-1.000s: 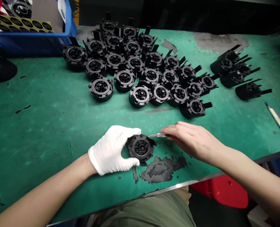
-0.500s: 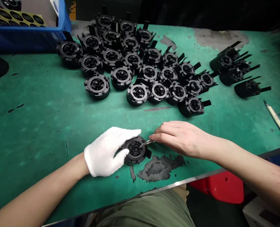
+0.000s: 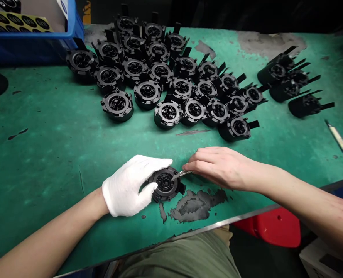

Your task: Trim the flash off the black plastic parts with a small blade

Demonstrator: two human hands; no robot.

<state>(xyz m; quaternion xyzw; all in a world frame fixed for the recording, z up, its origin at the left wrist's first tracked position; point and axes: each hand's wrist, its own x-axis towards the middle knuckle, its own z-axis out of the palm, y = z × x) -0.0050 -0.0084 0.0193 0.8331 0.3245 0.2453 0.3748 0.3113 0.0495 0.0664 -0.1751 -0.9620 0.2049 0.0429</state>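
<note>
My left hand (image 3: 132,186), in a white glove, grips a round black plastic part (image 3: 167,183) from its left side, thumb at the near rim and fingers along the far rim. The part lies face up near the table's front edge, with a tab at its right. Bare and closed, my right hand (image 3: 217,166) holds a thin metal pointed tool (image 3: 181,175), which looks like tweezers. Its tip rests on or just over the part's face, right of the centre. My right fingertips are partly hidden behind the hand.
Several similar black parts (image 3: 146,92) stand in a cluster at the back. More black parts (image 3: 304,106) and a pen (image 3: 339,138) are at the right. A blue bin (image 3: 38,50) is back left; a red stool (image 3: 278,227) stands below the green table (image 3: 44,154).
The view has shifted slightly, so the background objects sit a little differently. Both hands, the part and the metal tool hold nearly the same places.
</note>
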